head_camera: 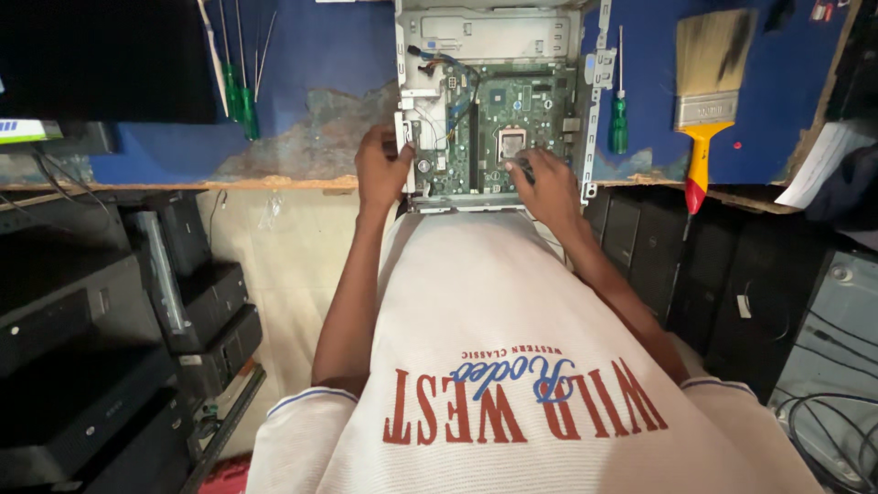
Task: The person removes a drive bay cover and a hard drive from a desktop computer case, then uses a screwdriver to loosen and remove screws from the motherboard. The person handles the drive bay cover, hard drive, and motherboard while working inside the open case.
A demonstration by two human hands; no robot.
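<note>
Open computer case lies flat at the blue worktop edge; judged heavy, rigid, its green circuit board fragile. Left hand clasps the case's left wall, the sound hold. Right hand rests on the board; its grip state cannot be told.

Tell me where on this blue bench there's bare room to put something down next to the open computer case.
Bare blue top lies between the green screwdrivers and the open case, above the worn patch. A narrow strip sits between the lone green screwdriver and the paintbrush. Crowded: the case's near edge, where the left hand and right hand work.
</note>
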